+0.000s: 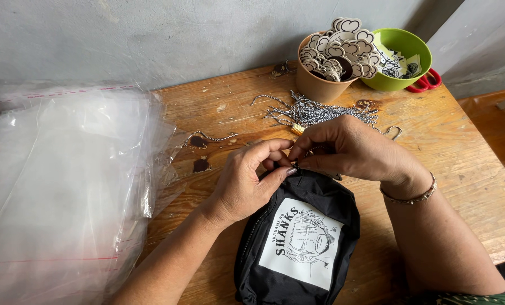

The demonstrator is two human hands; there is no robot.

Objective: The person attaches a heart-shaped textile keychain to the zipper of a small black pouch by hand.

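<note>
Black pouch (297,237) lies flat on the wooden table (467,169), pale printed patch facing up, both hands working at its top edge. Left hand (244,183) pinches the fabric there, thumb and fingers closed on it; right hand (351,149) pinches something small at the same spot, too hidden to name. The pouch looks soft, light and floppy, best gripped near that top seam. Just beyond the pouch lies a tangle of ball chains (314,112); further back, a brown cup of tags (326,62), a green bowl (402,56) and red scissors (427,82). Left of the pouch, clear plastic bags (60,181).
</note>
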